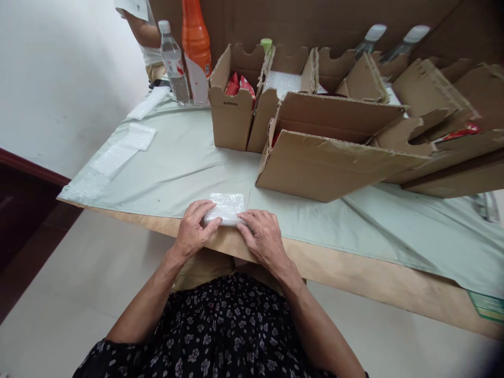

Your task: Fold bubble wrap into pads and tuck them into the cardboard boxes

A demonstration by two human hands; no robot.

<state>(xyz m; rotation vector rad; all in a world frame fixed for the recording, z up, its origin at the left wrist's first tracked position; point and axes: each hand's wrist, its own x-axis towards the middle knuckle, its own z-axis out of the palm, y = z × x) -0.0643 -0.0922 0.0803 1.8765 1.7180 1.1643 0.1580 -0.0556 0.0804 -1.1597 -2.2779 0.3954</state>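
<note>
A small bundle of clear bubble wrap (225,206) lies at the front edge of the cloth-covered table. My left hand (193,226) grips its left end, thumb at the near side and fingers on top. At the right end, my right hand (263,235) holds it the same way, with thumb and fingers closed on the wrap. Whatever may be inside the bundle cannot be made out.
Several cardboard boxes (338,163) stand across the back and right, some with red packets (239,85) inside. Bubble wrap pieces (118,157) lie at the left. A clear bottle (174,65) and an orange bottle (197,47) stand behind, near another person's arm (142,32).
</note>
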